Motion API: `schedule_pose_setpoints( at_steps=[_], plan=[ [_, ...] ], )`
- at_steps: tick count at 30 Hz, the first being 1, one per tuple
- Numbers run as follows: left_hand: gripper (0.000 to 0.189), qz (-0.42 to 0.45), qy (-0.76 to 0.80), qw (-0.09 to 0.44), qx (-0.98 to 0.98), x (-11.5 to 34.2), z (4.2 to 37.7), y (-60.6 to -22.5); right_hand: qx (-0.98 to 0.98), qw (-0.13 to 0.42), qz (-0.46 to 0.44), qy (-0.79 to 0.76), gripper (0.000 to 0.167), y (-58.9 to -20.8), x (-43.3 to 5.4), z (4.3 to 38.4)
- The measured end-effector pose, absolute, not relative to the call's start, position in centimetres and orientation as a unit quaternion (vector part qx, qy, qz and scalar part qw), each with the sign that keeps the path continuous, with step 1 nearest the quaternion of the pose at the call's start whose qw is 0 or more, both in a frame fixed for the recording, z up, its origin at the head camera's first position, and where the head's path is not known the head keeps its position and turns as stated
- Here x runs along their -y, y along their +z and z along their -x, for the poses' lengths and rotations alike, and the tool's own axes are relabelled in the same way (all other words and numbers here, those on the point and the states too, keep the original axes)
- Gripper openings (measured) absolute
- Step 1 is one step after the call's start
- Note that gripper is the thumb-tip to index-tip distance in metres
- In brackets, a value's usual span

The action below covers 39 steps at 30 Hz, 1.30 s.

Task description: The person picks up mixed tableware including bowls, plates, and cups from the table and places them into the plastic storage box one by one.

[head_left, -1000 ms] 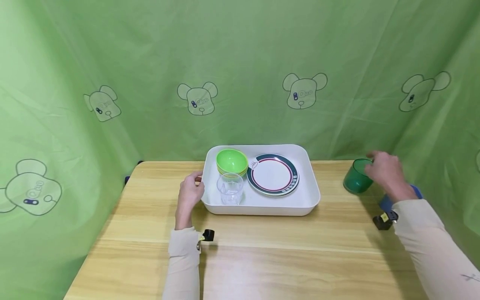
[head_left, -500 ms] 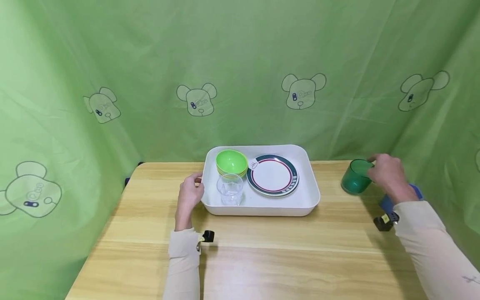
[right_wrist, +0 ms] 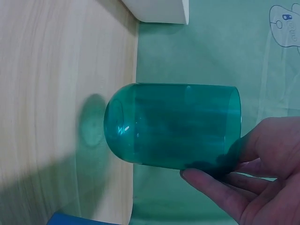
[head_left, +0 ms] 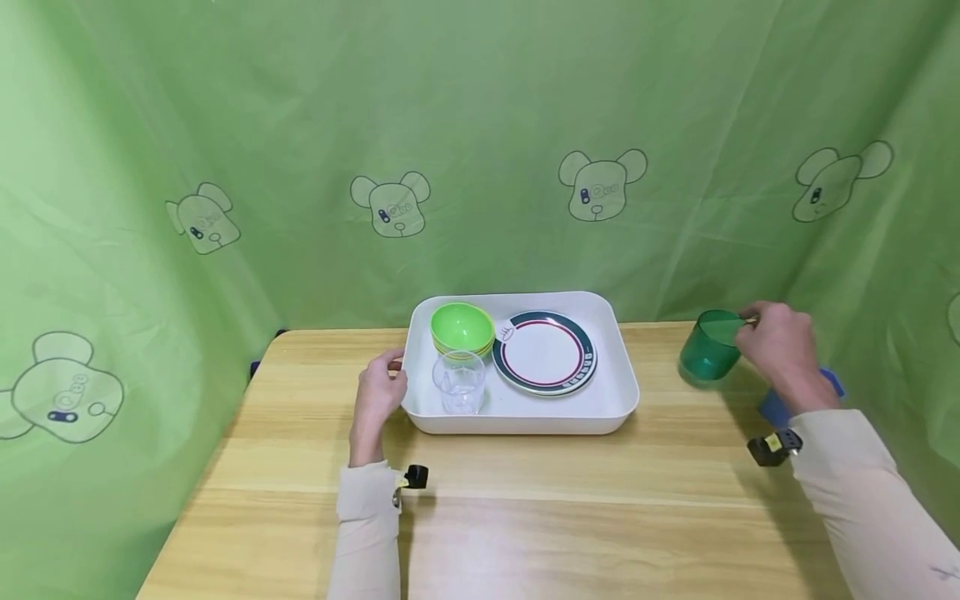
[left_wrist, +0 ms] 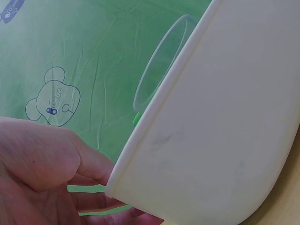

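My right hand [head_left: 780,342] pinches the rim of a translucent green cup [head_left: 708,348] between thumb and fingers. In the right wrist view the green cup [right_wrist: 173,126] hangs just off the table, its tinted shadow apart from its rounded base. At the other side, my left hand [head_left: 381,390] holds the left edge of a white tray [head_left: 525,423]; in the left wrist view its fingers [left_wrist: 96,201] go behind the tray's corner. Inside the tray are stacked green and yellow bowls [head_left: 461,327], a clear cup [head_left: 459,383] and stacked plates [head_left: 546,354] with a dark green border.
A blue object [head_left: 776,408], partly hidden by the right wrist, stands on the wooden table [head_left: 555,533] near its right side. A green curtain [head_left: 480,100] with bear heads hangs behind the table and along both sides.
The green cup has risen a little off the table in my right hand, after tilting and shifting slightly left. My left hand and the tray have stayed in place.
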State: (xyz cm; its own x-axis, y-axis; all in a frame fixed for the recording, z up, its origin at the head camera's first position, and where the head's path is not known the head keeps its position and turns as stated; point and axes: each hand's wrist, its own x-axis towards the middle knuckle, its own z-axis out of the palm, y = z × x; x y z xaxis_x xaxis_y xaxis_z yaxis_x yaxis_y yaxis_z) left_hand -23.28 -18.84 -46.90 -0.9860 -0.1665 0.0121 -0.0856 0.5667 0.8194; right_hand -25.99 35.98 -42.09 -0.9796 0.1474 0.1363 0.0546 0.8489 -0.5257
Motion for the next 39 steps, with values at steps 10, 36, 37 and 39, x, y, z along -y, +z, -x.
schedule_pose_setpoints(
  at_steps=[10,36,37,39],
  plan=[
    [0.043,-0.069,-0.46,0.046,0.884,18.8,23.1,-46.9,0.957,0.132,0.031,0.257,0.041,-41.3,-35.4,25.3],
    [0.043,-0.067,-0.466,0.048,0.881,18.7,22.9,-46.8,0.947,0.173,0.008,0.27,0.035,-38.5,-31.9,23.4],
    [0.043,-0.067,-0.466,0.048,0.881,18.7,22.9,-46.8,0.947,0.175,0.004,0.271,0.035,-38.5,-31.8,23.4],
    [0.043,-0.068,-0.465,0.048,0.881,18.7,22.9,-46.8,0.946,0.177,-0.001,0.273,0.034,-38.5,-31.6,23.4]
  ],
)
